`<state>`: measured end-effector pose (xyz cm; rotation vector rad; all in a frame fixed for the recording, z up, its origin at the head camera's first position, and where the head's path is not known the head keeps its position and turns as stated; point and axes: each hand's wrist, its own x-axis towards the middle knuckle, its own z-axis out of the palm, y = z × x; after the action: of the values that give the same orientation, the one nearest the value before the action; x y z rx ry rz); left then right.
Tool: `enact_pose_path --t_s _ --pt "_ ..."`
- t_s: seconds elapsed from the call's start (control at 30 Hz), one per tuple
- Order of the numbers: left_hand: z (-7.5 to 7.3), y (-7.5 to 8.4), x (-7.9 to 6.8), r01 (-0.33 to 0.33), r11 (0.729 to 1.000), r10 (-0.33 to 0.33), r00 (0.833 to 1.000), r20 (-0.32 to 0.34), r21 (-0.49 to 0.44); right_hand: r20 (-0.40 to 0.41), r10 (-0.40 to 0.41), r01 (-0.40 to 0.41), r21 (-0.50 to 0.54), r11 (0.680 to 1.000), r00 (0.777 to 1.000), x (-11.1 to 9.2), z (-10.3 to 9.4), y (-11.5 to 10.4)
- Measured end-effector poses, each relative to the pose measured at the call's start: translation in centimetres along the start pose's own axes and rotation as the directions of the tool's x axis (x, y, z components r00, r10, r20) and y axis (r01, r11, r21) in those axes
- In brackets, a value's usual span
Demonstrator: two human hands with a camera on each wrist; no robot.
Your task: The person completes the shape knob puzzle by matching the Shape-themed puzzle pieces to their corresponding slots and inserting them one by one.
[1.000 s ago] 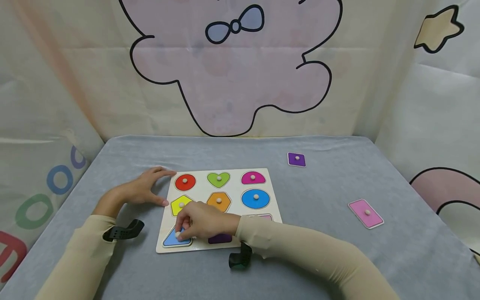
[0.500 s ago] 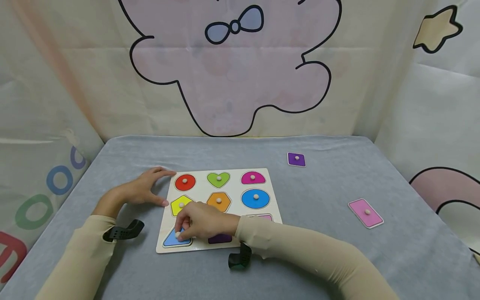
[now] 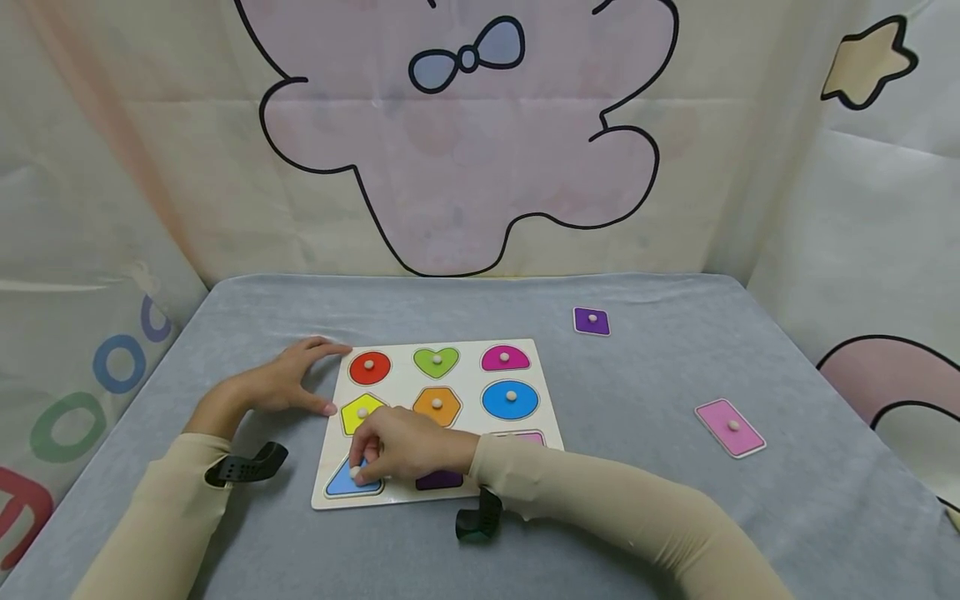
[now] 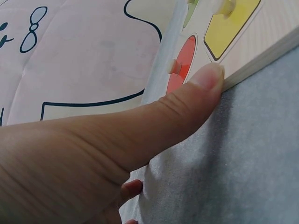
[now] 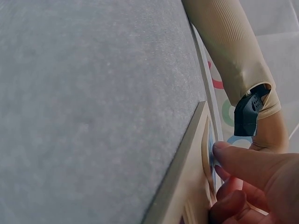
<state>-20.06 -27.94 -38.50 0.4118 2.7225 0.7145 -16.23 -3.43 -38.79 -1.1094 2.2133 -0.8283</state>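
Note:
A white knobbed puzzle board (image 3: 401, 372) lies flat on the cloth. My right hand (image 3: 411, 444) pinches the small white knob of the blue triangle piece (image 3: 342, 484) in the board's near left corner. The right wrist view shows thumb and fingers close together at the blue piece (image 5: 211, 145), over the board's edge. My left hand (image 3: 288, 379) is at the board's left side, fingers and thumb spread, with the index tip at the far corner. In the left wrist view, the thumb (image 4: 173, 114) touches the edge near the yellow pentagon (image 4: 229, 30).
Red, green, magenta, orange and blue (image 3: 498, 402) knobbed pieces fill the board's upper rows. A purple shape (image 3: 441, 480) shows beneath the right wrist; the sleeve covers part of a pink one. Loose on the cloth lie a purple piece (image 3: 583, 321) and a pink piece (image 3: 722, 417).

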Motion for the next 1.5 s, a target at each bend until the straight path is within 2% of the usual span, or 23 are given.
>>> enact_pose_path --t_s 0.3,0.5,0.7,0.93,1.1,1.5 --pt "0.1 0.0 -0.1 -0.011 1.000 0.011 1.000 -0.004 -0.005 -0.007 0.010 -0.010 -0.001 1.000 1.000 0.0 0.3 0.1" --pt "0.1 -0.1 -0.1 0.009 1.000 -0.009 1.000 0.003 -0.001 -0.005 0.011 -0.011 -0.004 1.000 1.000 0.0 0.3 -0.1" --pt "0.1 -0.3 -0.2 0.004 1.000 -0.004 1.000 0.001 0.003 0.013 -0.029 0.029 -0.015 0.999 0.999 0.0 0.2 0.0" --pt "0.3 -0.5 -0.1 -0.003 1.000 0.003 1.000 -0.001 0.001 0.014 -0.074 0.073 0.041 0.996 0.997 0.0 -0.1 0.3" --pt "0.3 -0.6 0.0 -0.009 1.000 0.009 1.000 -0.001 0.004 -0.013 -0.079 0.080 0.099 0.992 0.997 -0.2 -0.6 0.6" --pt "-0.1 0.0 0.1 0.004 1.000 -0.004 1.000 0.003 0.003 -0.097 -0.091 0.103 0.133 0.986 0.991 -1.3 -2.9 1.5"
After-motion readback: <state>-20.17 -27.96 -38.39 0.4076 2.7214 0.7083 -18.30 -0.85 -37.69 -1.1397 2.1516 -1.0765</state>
